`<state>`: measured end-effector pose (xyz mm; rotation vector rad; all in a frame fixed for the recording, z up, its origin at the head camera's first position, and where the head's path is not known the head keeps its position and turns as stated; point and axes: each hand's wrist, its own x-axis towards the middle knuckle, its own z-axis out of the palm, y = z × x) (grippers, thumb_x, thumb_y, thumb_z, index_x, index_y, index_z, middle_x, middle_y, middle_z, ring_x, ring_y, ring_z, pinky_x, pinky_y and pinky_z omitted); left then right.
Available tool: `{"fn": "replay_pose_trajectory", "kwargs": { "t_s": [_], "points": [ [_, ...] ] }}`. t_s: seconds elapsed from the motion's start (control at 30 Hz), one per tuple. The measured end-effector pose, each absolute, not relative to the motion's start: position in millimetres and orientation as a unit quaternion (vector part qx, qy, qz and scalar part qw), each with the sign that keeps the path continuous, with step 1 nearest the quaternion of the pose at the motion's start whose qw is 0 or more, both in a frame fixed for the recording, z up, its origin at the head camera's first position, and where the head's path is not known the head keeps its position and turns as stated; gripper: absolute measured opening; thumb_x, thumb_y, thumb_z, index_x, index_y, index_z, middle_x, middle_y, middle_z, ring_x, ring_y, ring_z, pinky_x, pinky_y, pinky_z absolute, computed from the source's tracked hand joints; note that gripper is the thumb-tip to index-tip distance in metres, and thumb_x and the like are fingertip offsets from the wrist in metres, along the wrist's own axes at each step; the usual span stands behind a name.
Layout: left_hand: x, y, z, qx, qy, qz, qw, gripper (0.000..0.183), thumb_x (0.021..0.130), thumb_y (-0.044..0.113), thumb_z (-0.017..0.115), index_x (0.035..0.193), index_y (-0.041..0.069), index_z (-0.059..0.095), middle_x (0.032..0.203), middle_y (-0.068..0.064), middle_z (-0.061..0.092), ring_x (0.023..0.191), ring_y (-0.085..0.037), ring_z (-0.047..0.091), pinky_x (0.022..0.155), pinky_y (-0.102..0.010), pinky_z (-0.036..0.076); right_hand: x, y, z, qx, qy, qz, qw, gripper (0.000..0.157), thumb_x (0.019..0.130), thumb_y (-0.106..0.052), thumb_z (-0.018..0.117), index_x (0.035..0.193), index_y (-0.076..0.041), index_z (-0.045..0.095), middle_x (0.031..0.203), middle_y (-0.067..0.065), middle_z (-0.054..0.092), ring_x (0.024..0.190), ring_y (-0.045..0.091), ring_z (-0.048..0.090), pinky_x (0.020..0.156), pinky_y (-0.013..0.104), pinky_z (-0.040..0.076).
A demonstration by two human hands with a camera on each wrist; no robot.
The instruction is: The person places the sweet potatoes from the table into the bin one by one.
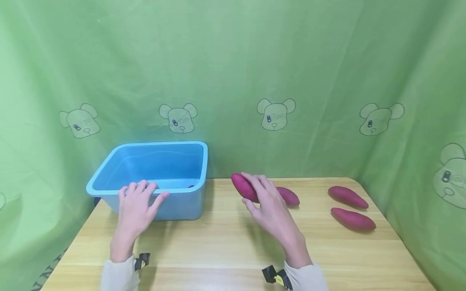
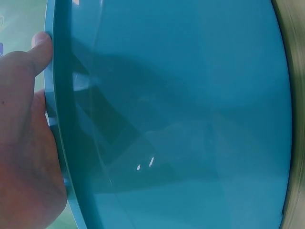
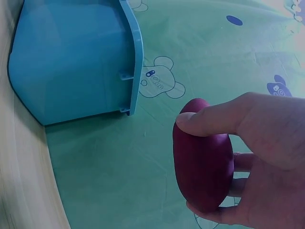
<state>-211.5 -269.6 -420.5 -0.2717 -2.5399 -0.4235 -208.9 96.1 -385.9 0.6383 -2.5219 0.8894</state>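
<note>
A light-blue plastic basin [image 1: 183, 202] stands at the table's left. My left hand [image 1: 135, 210] holds its near rim, fingers bent over the edge and thumb along it; the left wrist view shows the thumb [image 2: 43, 50] at the rim. My right hand [image 1: 271, 208] grips a purple-red sweet potato [image 1: 243, 186] above the table, right of the basin. In the right wrist view, the thumb lies across this sweet potato [image 3: 202, 167], with fingers on its far side. Behind the right hand another sweet potato [image 1: 289, 197] is partly hidden. Inside the basin, a small dark-red bit [image 1: 191, 186] shows.
Two more sweet potatoes, a farther one [image 1: 347, 197] and a nearer one [image 1: 353, 220], lie at the right of the wooden table [image 1: 218, 250]. A green curtain [image 1: 233, 81] with printed bear heads hangs behind the table and along both sides.
</note>
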Motion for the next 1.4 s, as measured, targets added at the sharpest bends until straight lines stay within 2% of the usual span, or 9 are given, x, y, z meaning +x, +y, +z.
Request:
{"fn": "replay_pose_trajectory", "kwargs": {
  "t_s": [0.83,1.4],
  "points": [
    [-212,-271,-420,-0.1,-0.944,-0.158,0.272,0.045,0.1,0.054,0.058,0.103,0.01,0.066,0.108,-0.013,0.065,0.104,-0.037,0.051,0.097,-0.061,0.029,-207,88,-363,0.264,-0.898,0.296,0.192,0.07,0.089,-0.011,0.081,0.151,-0.02,0.049,0.134,0.005,0.058,0.113,0.025,0.056,0.087,0.049,0.056],
    [-211,-270,-418,-0.096,-0.947,-0.16,0.263,0.046,0.101,0.055,0.057,0.105,0.009,0.066,0.112,-0.015,0.066,0.108,-0.039,0.05,0.099,-0.062,0.028,-216,75,-346,0.3,-0.895,0.264,0.2,0.068,0.092,-0.013,0.078,0.152,-0.022,0.049,0.133,0.004,0.059,0.12,0.026,0.055,0.095,0.049,0.051]
  ]
}}
